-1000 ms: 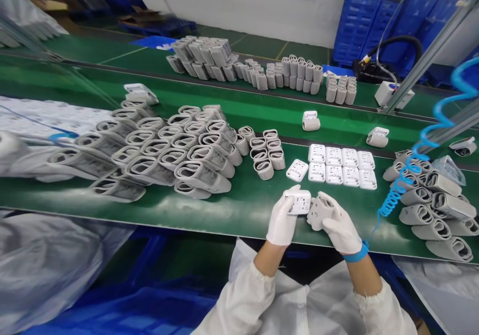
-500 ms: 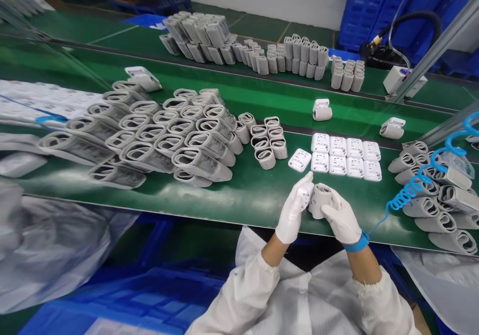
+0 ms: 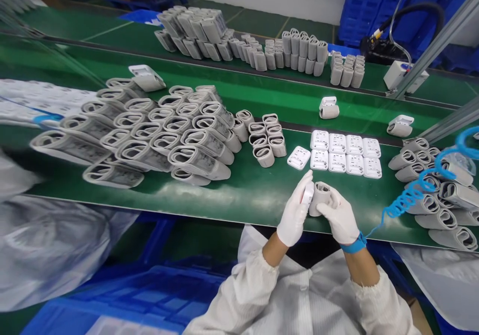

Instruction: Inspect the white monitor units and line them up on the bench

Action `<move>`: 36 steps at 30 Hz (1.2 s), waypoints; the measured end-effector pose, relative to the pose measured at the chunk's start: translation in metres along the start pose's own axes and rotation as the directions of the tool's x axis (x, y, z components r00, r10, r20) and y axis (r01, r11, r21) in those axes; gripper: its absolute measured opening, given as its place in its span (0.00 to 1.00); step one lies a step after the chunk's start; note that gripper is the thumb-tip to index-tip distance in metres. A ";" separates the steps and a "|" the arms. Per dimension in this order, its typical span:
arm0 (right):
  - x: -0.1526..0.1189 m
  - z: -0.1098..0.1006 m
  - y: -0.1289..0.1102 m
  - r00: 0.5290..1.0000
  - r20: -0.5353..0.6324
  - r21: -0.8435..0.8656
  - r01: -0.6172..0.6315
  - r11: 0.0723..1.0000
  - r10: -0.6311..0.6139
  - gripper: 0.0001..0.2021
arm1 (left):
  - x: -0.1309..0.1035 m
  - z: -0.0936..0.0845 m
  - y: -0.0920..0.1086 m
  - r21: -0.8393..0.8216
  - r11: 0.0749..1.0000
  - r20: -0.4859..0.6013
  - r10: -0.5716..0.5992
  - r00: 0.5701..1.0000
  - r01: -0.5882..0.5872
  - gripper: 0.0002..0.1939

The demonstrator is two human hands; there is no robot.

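My left hand (image 3: 294, 213), in a white glove, is closed on a white plastic housing (image 3: 308, 195) turned nearly edge-on. Close against it, my right hand (image 3: 340, 216), also gloved and wearing a blue wrist strap (image 3: 355, 244), grips a rolled grey fabric cuff (image 3: 319, 197). Housing and cuff are side by side above the near edge of the green bench; whether they are joined I cannot tell. Just beyond my hands lie two rows of flat white housings (image 3: 337, 144), with one more housing (image 3: 299, 157) set at an angle on the left.
Rolled cuffs pile up at left (image 3: 149, 130), with a smaller cluster (image 3: 267, 140) nearer the middle and more cuffs (image 3: 436, 195) at right. A coiled blue cord (image 3: 407, 200) runs from my strap. Cuffs with housings (image 3: 329, 108) ride on the green belt (image 3: 262, 91) behind.
The white housing in my left hand has turned from showing its face to nearly edge-on. On the belt, the cuffs with housings have shifted to the right.
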State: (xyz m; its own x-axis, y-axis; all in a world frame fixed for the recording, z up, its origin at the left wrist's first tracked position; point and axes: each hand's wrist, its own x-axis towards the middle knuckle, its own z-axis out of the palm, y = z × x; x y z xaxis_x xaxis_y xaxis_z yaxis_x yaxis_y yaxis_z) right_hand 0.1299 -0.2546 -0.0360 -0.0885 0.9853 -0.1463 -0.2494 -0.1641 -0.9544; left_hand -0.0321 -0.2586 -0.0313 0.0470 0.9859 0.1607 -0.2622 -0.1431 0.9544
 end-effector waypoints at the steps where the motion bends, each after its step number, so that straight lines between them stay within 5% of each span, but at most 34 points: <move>1: 0.000 0.001 -0.001 1.000 -0.008 -0.003 -0.006 1.000 0.006 0.33 | 0.000 0.000 -0.001 0.013 1.000 0.004 0.001 1.000 -0.001 0.34; 14: -0.007 0.006 -0.004 0.987 -0.100 -0.027 0.123 0.992 -0.125 0.33 | 0.001 -0.003 -0.017 0.177 0.977 0.017 -0.122 0.992 0.117 0.37; 24: -0.015 0.002 -0.006 0.942 -0.079 -0.201 0.304 0.931 -0.325 0.15 | 0.015 -0.006 0.002 0.136 0.962 0.135 -0.254 0.958 0.236 0.23; 30: -0.017 0.002 -0.003 0.891 0.106 -0.399 0.445 0.802 -0.442 0.21 | 0.026 -0.024 0.006 0.133 0.948 0.262 -0.316 0.912 0.290 0.24; 36: -0.017 0.007 -0.011 0.869 0.251 -0.487 0.494 0.720 -0.427 0.30 | 0.031 -0.030 0.013 0.243 0.921 0.293 -0.369 0.882 0.304 0.06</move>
State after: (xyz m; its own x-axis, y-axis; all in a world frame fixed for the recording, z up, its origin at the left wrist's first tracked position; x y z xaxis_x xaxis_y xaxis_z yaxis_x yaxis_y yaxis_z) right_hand 0.1273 -0.2699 -0.0212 -0.2125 0.9142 0.3452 0.2462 0.3920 -0.8864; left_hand -0.0629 -0.2273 -0.0219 0.4208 0.8969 -0.1363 0.0068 0.1471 0.9891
